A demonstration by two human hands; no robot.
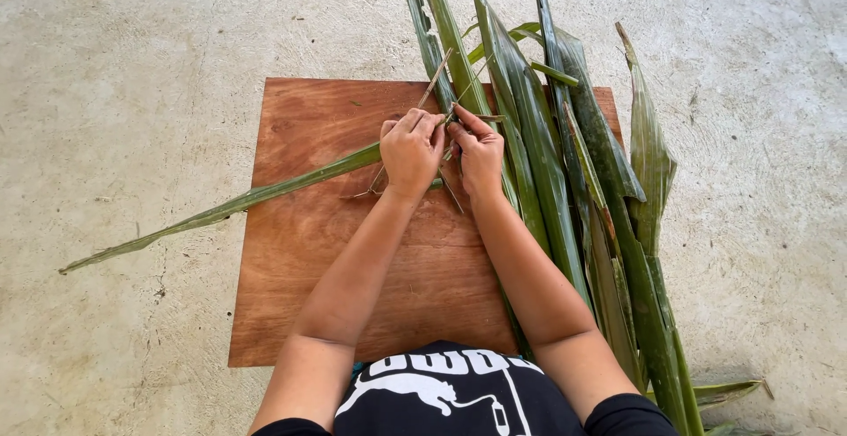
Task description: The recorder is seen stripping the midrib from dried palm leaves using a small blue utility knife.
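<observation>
The long green leaf [265, 193] lies across the upper part of the wooden board [353, 295], its long axis running from my hands down-left, its tip out on the concrete floor [132, 65]. My left hand [410, 149] and right hand [479, 149] sit close together, both pinched on the leaf's near end and its thin rib, forearms stretched forward. A pile of leaves [565, 180] crowds the board's right edge; the left floor lies open.
</observation>
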